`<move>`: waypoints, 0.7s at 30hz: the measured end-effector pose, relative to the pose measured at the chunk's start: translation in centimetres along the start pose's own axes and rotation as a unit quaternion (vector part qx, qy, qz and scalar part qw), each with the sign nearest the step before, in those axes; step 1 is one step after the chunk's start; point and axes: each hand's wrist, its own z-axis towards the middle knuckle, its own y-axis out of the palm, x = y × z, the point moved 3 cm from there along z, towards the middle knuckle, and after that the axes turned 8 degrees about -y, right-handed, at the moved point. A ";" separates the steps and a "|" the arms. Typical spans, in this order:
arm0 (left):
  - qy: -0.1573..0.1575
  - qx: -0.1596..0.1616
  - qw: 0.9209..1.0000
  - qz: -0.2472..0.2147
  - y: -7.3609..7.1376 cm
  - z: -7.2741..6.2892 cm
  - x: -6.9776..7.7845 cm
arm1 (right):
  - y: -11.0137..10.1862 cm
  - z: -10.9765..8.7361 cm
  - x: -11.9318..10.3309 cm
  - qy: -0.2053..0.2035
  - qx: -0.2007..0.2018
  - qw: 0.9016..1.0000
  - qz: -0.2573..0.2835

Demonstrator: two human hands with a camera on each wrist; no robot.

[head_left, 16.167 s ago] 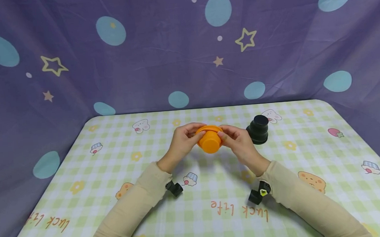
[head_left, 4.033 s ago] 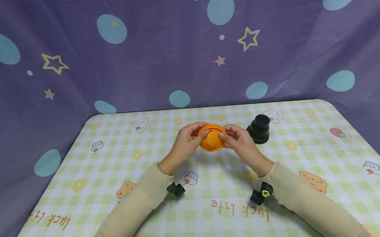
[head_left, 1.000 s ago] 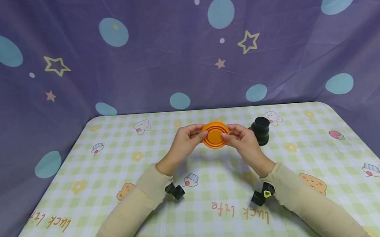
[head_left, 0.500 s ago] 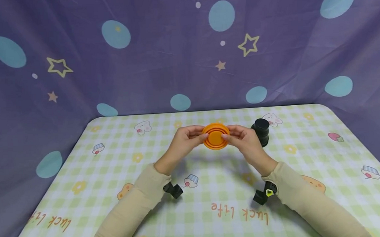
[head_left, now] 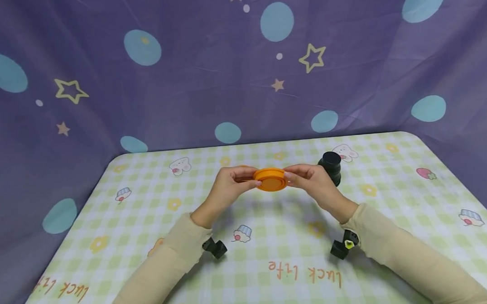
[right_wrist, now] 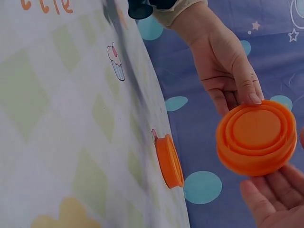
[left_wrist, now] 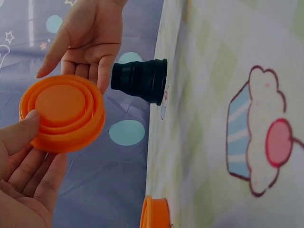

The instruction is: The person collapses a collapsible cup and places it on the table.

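While held above the middle of the green-checked tablecloth (head_left: 107, 212), the collapsed orange silicone folding cup (head_left: 271, 179), a flat disc of concentric rings, sits between both hands. Left hand (head_left: 225, 189) pinches its left rim, thumb on the ringed face, fingers behind. Right hand (head_left: 315, 181) pinches the opposite rim, fingers nearly straight. Just right of that hand, a black ribbed collapsible cup (head_left: 330, 166) stands extended. Flat orange lid (right_wrist: 169, 160) lies on the cloth behind the hands. Purple star-and-dot backdrop (head_left: 207, 72) beyond.
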 end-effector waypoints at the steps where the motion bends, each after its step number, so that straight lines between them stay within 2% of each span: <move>1: 0.000 0.000 1.000 -0.004 0.0 0.0 -0.1 | 0.0 0.1 0.1 0.006 -0.002 1.000 0.003; 5: 0.012 0.000 1.000 -0.016 0.2 0.1 -0.4 | 0.1 0.3 0.3 0.027 -0.017 0.999 -0.006; 13: 0.070 -0.002 0.997 -0.019 0.5 0.0 -0.2 | 0.5 0.8 0.6 0.039 -0.057 0.997 -0.023; 17: 0.080 -0.002 0.997 -0.018 0.5 0.2 -0.3 | 0.7 0.9 0.5 0.037 -0.048 0.998 -0.031; 21: 0.076 -0.002 0.997 -0.005 0.5 0.3 -0.4 | 0.9 1.0 0.7 0.033 -0.015 0.999 -0.017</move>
